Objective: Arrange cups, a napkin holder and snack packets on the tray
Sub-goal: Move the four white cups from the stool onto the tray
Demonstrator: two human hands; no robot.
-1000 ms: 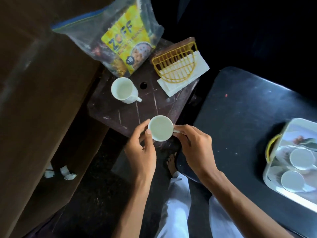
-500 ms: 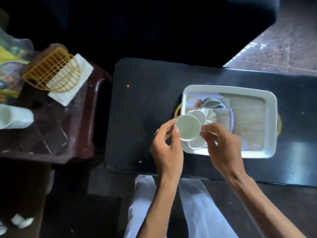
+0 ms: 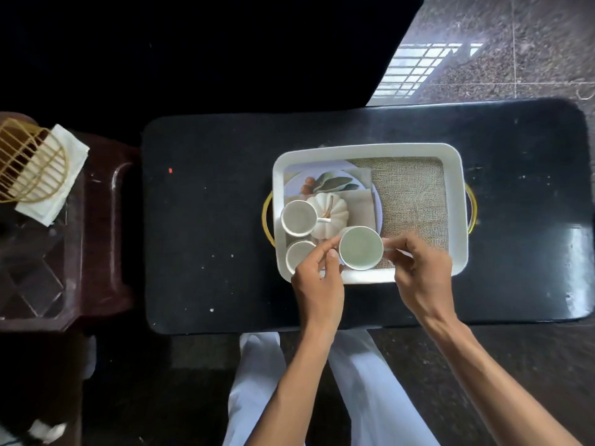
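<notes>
Partly done: third round white ceramic cup (image 3: 360,248) gripped between left hand (image 3: 317,284) and right hand (image 3: 421,275) over white rectangular tray (image 3: 370,150), two cups beside left fingers, yellow wire napkin holder (image 3: 30,162) far left, snack packets unseen.

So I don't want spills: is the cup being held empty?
Empty. The held cup faces mouth-up, its pale inside bare, between left hand and right hand.

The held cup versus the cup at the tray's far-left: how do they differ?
The held cup is gripped by both hands, left hand and right hand, near the tray's front edge; the far-left cup stands untouched. The held cup looks bigger. Both are white, open side up.
</notes>
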